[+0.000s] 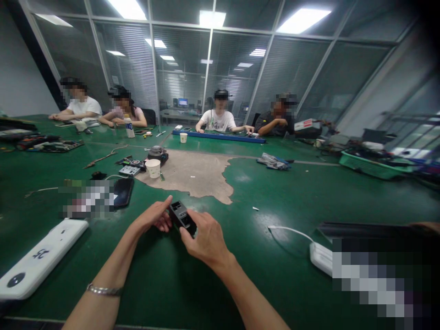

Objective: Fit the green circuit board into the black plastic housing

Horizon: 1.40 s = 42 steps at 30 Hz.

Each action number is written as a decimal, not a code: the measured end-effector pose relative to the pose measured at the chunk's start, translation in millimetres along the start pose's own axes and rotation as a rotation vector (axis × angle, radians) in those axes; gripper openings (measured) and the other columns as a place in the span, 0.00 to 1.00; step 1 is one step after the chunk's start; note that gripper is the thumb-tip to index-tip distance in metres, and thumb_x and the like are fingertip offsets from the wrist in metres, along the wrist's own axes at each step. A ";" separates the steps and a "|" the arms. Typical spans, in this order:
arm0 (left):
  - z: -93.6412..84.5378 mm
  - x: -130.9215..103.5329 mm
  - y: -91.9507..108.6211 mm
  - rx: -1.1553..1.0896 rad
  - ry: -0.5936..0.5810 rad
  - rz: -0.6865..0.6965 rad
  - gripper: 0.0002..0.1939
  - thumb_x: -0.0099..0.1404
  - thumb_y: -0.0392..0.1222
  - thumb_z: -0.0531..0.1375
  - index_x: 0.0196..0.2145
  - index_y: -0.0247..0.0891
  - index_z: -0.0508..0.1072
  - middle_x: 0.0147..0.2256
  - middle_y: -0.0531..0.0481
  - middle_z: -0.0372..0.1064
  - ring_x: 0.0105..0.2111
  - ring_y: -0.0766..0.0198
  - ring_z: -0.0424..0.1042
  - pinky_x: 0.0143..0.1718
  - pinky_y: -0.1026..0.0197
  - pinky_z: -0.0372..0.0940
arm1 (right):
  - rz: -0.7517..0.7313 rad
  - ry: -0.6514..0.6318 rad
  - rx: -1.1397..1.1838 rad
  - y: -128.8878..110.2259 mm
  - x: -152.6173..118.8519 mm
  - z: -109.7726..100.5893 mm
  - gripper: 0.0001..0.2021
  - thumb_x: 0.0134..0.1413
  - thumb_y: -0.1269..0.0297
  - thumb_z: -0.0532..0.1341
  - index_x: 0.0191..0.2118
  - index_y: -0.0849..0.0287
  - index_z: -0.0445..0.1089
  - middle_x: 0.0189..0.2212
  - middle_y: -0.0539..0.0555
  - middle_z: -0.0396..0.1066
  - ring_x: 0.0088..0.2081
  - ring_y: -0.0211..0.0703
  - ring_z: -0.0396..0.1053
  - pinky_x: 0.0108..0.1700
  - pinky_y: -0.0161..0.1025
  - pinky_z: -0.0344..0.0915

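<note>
Gripped black part (179, 211), paper cup (153, 168) beyond

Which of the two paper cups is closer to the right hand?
The white cup at the left end of the brown patch; the other cup stands farther off, beside the long blue bar.

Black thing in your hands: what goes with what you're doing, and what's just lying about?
In hand:
- black part, gripped by the right hand
- left hand, close at its end

Seems to be just lying about:
- brown sheet
- nearest paper cup
- long white device
- green basket
</note>
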State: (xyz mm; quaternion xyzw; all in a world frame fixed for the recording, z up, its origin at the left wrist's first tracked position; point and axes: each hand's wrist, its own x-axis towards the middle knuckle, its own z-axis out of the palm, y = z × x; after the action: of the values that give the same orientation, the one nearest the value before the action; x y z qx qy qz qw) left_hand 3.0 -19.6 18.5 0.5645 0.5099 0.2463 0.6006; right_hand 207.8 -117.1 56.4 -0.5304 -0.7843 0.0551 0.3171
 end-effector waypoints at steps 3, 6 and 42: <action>-1.0 -0.6 -0.1 0.002 0.010 0.002 0.41 0.56 0.76 0.48 0.44 0.32 0.67 0.23 0.43 0.74 0.20 0.57 0.74 0.20 0.63 0.62 | 0.010 -0.032 -0.020 0.8 -1.6 2.2 0.21 0.53 0.58 0.60 0.53 0.57 0.66 0.41 0.56 0.73 0.44 0.49 0.68 0.48 0.43 0.63; -2.2 -2.8 1.0 0.041 0.020 -0.004 0.43 0.56 0.76 0.47 0.50 0.32 0.63 0.20 0.46 0.73 0.17 0.59 0.72 0.17 0.65 0.59 | 0.052 -0.077 -0.040 1.0 -2.9 3.1 0.20 0.52 0.54 0.62 0.50 0.56 0.67 0.39 0.55 0.73 0.42 0.49 0.69 0.46 0.43 0.63; -2.7 -1.6 -1.2 -0.011 0.024 -0.016 0.41 0.56 0.75 0.50 0.49 0.33 0.62 0.22 0.43 0.74 0.20 0.56 0.74 0.20 0.62 0.63 | 0.380 -0.037 -0.096 42.4 9.7 9.1 0.22 0.52 0.61 0.60 0.54 0.56 0.65 0.41 0.57 0.74 0.44 0.50 0.71 0.46 0.40 0.64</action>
State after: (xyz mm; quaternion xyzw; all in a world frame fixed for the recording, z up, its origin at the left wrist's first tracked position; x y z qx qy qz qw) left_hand -0.4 -20.1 18.3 0.5539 0.5203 0.2510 0.5996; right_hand 234.2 -88.1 35.5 -0.6824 -0.6773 0.0863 0.2611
